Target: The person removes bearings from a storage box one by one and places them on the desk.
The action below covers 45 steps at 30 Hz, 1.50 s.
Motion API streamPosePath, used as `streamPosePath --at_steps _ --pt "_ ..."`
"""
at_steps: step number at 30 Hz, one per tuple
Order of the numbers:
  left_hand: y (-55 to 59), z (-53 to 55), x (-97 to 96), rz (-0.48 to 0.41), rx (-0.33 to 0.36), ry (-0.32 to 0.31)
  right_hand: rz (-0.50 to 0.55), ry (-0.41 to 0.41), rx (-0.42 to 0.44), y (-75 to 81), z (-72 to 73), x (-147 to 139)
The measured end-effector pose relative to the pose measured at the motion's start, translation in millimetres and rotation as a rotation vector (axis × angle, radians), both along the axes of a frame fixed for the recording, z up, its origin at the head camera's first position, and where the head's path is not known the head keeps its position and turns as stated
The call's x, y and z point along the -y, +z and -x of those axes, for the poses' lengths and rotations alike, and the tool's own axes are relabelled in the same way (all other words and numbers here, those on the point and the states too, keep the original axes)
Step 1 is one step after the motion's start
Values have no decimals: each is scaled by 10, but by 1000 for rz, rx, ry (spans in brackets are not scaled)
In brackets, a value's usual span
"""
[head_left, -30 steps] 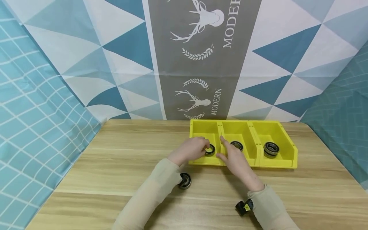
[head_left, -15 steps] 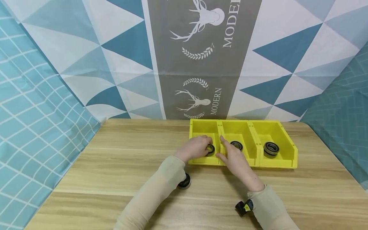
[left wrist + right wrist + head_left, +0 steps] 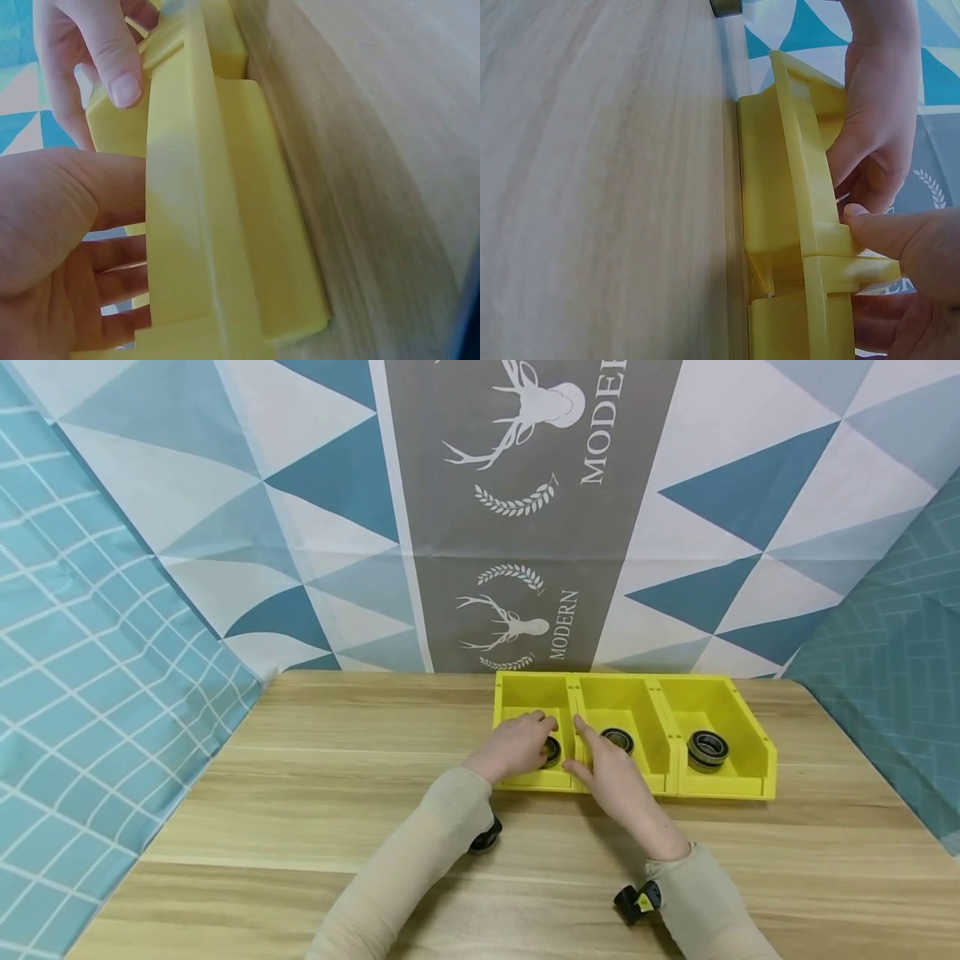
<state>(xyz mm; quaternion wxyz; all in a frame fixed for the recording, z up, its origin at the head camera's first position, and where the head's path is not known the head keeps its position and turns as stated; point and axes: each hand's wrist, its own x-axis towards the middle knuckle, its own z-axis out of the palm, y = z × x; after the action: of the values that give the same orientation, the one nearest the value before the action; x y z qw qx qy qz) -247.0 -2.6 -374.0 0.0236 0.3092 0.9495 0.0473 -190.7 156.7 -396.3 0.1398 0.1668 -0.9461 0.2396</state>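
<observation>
My left hand [image 3: 519, 745] reaches into the left yellow bin [image 3: 532, 689], fingers curled around the left side of a ball bearing [image 3: 553, 752]. That bearing is half covered by the hand, and its contact with the fingertips is hidden. My right hand [image 3: 617, 770] grips the divider [image 3: 576, 703] between the left and middle bins; its thumb [image 3: 881, 231] lies at the front end of the join. Other right fingers go down behind the bin wall. Beside the right hand, another bearing [image 3: 617, 740] lies in the middle bin.
The right bin [image 3: 757, 764] holds stacked bearings [image 3: 707, 750]. Under my left cuff, a dark ring-shaped thing [image 3: 482, 848] shows on the wooden table [image 3: 300, 760], mostly covered. A black wrist camera [image 3: 633, 903] hangs from the right cuff. A patterned cloth [image 3: 510, 527] stands behind the bins.
My left hand and forearm have shifted slightly right, covering more of the left bin's bearing and the ring-shaped thing on the table. The right hand stays in place.
</observation>
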Motion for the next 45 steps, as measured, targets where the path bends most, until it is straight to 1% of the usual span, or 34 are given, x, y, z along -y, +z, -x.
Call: streamPosePath --at_steps 8,16,23,27,33,38,45 --pt "3 41 -47 22 51 21 -4 5 -13 5 1 -7" --pt "-26 59 -82 24 100 23 5 0 28 11 8 -5" --pt "-49 75 -95 0 101 -3 5 -3 10 -5 9 -18" --pt "-67 80 -94 -3 116 -11 5 -2 9 0 3 -17" --pt "-49 74 -122 16 151 -1 11 -2 7 7 -2 -9" --pt "-30 74 -148 45 146 -8 9 -7 2 7 -5 -8" --pt "-47 69 -157 31 159 16 2 -6 -14 6 -14 -5"
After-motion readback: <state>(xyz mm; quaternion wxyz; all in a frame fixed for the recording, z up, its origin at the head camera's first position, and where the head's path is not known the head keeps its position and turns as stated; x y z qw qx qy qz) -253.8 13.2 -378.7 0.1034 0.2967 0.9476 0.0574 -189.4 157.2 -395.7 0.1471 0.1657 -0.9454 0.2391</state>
